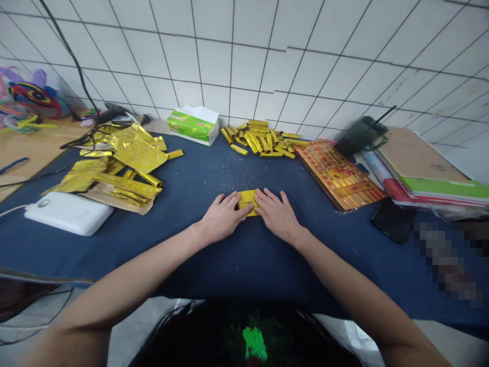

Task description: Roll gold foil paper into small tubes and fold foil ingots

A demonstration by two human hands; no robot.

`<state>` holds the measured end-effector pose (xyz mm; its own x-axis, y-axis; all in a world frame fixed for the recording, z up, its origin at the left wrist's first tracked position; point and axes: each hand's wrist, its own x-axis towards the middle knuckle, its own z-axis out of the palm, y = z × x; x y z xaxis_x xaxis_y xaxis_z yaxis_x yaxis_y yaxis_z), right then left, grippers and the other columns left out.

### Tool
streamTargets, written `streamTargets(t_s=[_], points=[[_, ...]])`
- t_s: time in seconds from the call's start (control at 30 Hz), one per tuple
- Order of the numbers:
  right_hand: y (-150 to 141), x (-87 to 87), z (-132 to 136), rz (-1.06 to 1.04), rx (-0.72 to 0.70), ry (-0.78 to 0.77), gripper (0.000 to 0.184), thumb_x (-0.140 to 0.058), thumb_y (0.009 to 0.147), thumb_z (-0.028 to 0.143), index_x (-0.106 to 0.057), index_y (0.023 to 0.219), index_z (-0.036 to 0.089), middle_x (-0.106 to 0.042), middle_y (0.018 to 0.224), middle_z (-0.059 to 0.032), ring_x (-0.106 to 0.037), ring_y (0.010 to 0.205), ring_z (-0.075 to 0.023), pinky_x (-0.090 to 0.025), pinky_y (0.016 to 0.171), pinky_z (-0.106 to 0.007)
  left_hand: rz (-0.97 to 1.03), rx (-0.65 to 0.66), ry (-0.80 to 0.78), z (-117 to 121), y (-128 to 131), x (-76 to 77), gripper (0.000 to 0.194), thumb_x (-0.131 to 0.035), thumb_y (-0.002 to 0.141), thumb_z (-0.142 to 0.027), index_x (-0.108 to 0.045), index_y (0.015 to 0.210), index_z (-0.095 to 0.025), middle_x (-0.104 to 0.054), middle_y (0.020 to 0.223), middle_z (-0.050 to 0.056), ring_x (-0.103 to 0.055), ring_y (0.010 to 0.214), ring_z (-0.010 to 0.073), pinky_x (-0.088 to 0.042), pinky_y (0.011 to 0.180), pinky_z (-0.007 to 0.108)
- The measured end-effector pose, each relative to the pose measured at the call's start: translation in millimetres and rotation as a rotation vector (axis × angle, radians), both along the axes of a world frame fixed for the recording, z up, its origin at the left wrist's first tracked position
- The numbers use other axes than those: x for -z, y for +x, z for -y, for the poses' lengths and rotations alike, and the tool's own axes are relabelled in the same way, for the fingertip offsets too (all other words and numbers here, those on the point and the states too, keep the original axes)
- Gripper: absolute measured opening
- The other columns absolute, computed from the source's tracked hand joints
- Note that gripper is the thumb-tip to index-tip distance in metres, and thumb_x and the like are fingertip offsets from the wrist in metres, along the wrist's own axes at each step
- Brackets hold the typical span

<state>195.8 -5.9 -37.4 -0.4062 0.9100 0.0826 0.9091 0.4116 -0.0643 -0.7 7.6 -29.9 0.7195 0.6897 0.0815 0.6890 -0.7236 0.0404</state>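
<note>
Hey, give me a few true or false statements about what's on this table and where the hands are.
1. The left hand and right hand both rest on a folded piece of gold foil. True.
2. The tissue box stands beside the black phone. False: it stands at the far edge, left of the pile of folded gold foil pieces.
3. A white device lies at the left on the dark blue table cover. True.
4. The loose gold foil sheets lie on the red-and-gold printed packet. False: they lie at the left, partly on brown paper.

Nothing readable: print on tissue box (190,126) and gold-red panel (338,173) too small.
</note>
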Motion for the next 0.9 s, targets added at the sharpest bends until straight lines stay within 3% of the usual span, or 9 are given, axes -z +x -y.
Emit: streamTargets(t_s=[0.1,0.23,0.37,0.8,0.9], points=[[0.8,0.3,-0.5,0.002,0.003,-0.003,0.044,-0.022,0.092,0.026,-0.044,0.129,0.020,-0.040,0.139,-0.0045,-0.032,0.129,-0.0237,-0.021,0.102,-0.057,-0.043,0.005,-0.001,2.1,-1.4,-2.6,0.043,-0.036,0.090,-0.034,-0.037,0.133,-0.028,-0.040,0.135,0.014,-0.033,0.128,0.0282,-0.027,0.100,0.047],[0.4,-0.2,-0.6,0.001,0.006,-0.013,0.044,-0.023,0.092,0.027,-0.042,0.131,0.021,-0.039,0.139,-0.0039,-0.032,0.129,-0.0237,-0.020,0.103,-0.057,-0.061,0.042,0.015,7.8,-1.6,-5.2,0.069,-0.042,0.081,-0.058,-0.028,0.138,-0.022,-0.028,0.143,0.016,-0.017,0.134,0.0321,-0.017,0.104,0.053],[-0.2,-2.3,-0.5,0.018,-0.002,-0.011,0.044,-0.023,0.092,0.027,-0.043,0.130,0.019,-0.039,0.139,-0.0048,-0.032,0.129,-0.0243,-0.020,0.103,-0.058,-0.070,0.138,-0.002,13.9,-0.1,-4.1,0.085,-0.033,0.076,-0.069,-0.023,0.140,-0.013,-0.020,0.146,0.014,-0.011,0.136,0.0290,-0.007,0.107,0.053],[1.8,-2.0,-0.1,0.014,-0.001,-0.002,0.045,-0.019,0.093,0.029,-0.043,0.130,0.019,-0.039,0.139,-0.0042,-0.032,0.130,-0.0231,-0.019,0.103,-0.057,-0.122,0.097,-0.096,16.4,1.0,-3.9,0.086,-0.031,0.078,-0.068,-0.022,0.139,-0.009,-0.019,0.146,0.016,-0.015,0.136,0.0272,-0.016,0.105,0.051],[-4.0,-7.4,2.4,-0.010,0.017,0.024,0.048,-0.018,0.093,0.032,-0.037,0.133,0.015,-0.032,0.143,-0.0066,-0.026,0.132,-0.0224,-0.017,0.105,-0.055,-0.122,0.094,-0.105,16.2,2.0,-3.6,0.087,-0.032,0.077,-0.068,-0.022,0.139,-0.009,-0.018,0.146,0.017,-0.014,0.136,0.0279,-0.015,0.105,0.053]])
